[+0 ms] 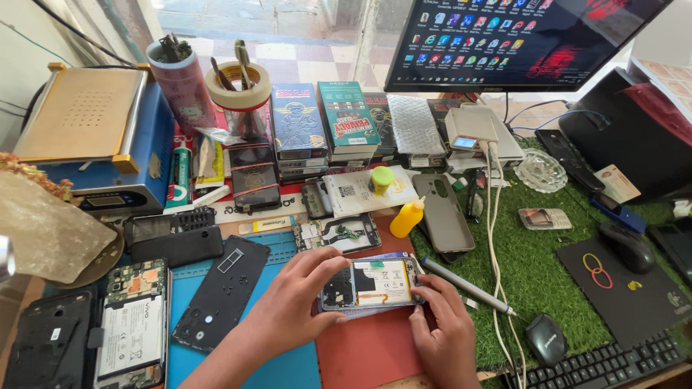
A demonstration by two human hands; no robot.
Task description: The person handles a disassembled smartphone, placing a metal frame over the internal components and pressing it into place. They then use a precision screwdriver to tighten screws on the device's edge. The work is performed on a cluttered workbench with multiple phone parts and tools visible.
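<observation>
An opened smartphone (371, 283), its back cover off and its battery and circuit board showing, is held flat over a red mat (364, 349). My left hand (292, 302) grips its left end, thumb on top. My right hand (440, 324) pinches its right end. A black back cover (223, 292) lies on the blue mat (288, 367) left of my left hand. A grey pen-like tool (467, 286) rests on the green turf just right of the phone.
Other opened phones (133, 328) and a phone frame (339, 234) lie around. A yellow squeeze bottle (406, 218), a grey phone case (441, 212), boxes (299, 122), a blue heating machine (94, 137), a monitor (519, 43), two mice (546, 338) and a keyboard (598, 364) crowd the bench.
</observation>
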